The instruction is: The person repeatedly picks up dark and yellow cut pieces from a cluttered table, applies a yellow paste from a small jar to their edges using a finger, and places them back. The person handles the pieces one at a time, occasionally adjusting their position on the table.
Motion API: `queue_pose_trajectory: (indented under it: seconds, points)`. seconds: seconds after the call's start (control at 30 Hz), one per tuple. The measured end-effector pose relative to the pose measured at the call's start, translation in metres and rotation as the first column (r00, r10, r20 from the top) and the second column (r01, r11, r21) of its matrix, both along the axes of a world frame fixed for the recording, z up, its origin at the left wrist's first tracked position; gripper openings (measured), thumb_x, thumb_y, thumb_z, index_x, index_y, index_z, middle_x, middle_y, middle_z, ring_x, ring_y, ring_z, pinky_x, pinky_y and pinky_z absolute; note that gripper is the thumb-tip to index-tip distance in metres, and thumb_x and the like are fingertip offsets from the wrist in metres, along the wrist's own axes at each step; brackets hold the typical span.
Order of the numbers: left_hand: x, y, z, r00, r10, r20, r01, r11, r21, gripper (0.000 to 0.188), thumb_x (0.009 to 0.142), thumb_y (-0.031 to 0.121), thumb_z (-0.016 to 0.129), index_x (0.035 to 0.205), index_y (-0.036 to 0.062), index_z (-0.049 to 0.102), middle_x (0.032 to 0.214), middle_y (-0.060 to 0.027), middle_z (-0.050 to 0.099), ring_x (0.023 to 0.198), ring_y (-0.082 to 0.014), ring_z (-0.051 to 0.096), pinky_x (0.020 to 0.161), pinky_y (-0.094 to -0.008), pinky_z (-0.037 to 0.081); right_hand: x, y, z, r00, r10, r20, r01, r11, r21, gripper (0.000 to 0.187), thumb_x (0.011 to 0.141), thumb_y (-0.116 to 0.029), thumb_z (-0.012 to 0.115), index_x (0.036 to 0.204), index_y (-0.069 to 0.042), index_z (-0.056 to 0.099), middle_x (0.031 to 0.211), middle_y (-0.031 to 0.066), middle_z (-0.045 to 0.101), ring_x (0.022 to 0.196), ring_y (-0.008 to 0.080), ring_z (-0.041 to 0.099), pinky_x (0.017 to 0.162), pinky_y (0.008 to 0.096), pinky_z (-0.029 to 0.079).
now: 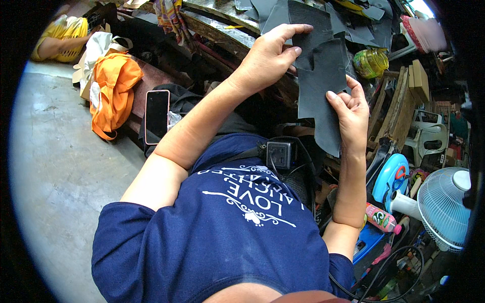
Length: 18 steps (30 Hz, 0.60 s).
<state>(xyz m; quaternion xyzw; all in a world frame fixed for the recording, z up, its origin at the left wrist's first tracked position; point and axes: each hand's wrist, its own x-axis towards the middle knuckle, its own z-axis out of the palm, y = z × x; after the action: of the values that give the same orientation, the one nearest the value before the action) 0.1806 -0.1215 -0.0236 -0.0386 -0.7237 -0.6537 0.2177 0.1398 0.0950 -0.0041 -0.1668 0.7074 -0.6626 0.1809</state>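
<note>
Wooden planks of a worn workbench point(220, 9) stretch across the top of our view, and right at its near side we have the action: black pieces point(323, 70) of thin sheet, overlapping, held up in front of us by two bare hands. Look at our left hand point(268, 55): thumb and forefinger lie over the left edge, pinching the upper part of the stack, the other fingers mostly hidden. Over on the other edge, our right hand point(351, 111) pinches lower down, thumb flat on the front, fingers bent at the side and partly behind. Below that thumb, one long tongue of black hangs free!

Moving out, more dark sheets point(353, 33) lie scattered on the bench beyond, with a yellow-green jar point(371, 63) just right of the held stack. Below, at our waist, sits a small black box point(280, 154) with a cable. Left of our left forearm, a pink-edged phone point(157, 117) rests against dark fabric, and past it we spot an orange bag point(113, 86) above the grey floor point(55, 151). Far right: a white fan point(444, 207), with a pink-capped bottle point(382, 218) nearby.
</note>
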Motion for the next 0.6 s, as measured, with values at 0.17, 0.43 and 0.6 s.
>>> queue_pose_trajectory:
  seconds: [0.17,0.43,0.6]
  points:
    - [-0.003,-0.001,-0.004,0.997,-0.068,-0.024,0.069,0.997,0.045,0.052,0.087,0.002,0.065,0.137,0.0050,0.051,0.121,-0.0070,0.058,0.088,-0.0104,0.061,0.077,-0.0246,0.054,0.002,0.001,-0.001,1.000,0.012,0.009,-0.011,0.999,-0.033,0.051,0.090,-0.001,0.067,0.133,0.003,0.041,0.080,0.0075,0.068,0.067,0.0077,0.062,0.060,0.0197,0.050]
    - [0.005,-0.001,-0.002,0.974,-0.220,-0.045,0.225,0.956,0.186,0.074,0.075,-0.006,0.072,0.143,0.0009,0.042,0.125,-0.0077,0.056,0.104,-0.0131,0.059,0.086,-0.0265,0.053,0.006,0.001,-0.001,0.999,0.021,0.039,-0.020,0.999,-0.037,0.044,0.091,-0.007,0.066,0.130,0.001,0.046,0.087,0.0078,0.069,0.073,0.0090,0.065,0.062,0.0214,0.052]
    - [0.012,0.005,0.010,0.956,-0.290,0.049,0.280,0.948,0.149,0.083,0.078,-0.009,0.069,0.151,0.0057,0.033,0.136,-0.0058,0.051,0.116,-0.0124,0.054,0.098,-0.0278,0.048,-0.008,-0.004,0.009,0.989,-0.097,-0.113,0.082,0.988,-0.130,0.032,0.092,-0.011,0.068,0.120,-0.001,0.057,0.099,0.0056,0.068,0.084,0.0080,0.064,0.075,0.0217,0.052]
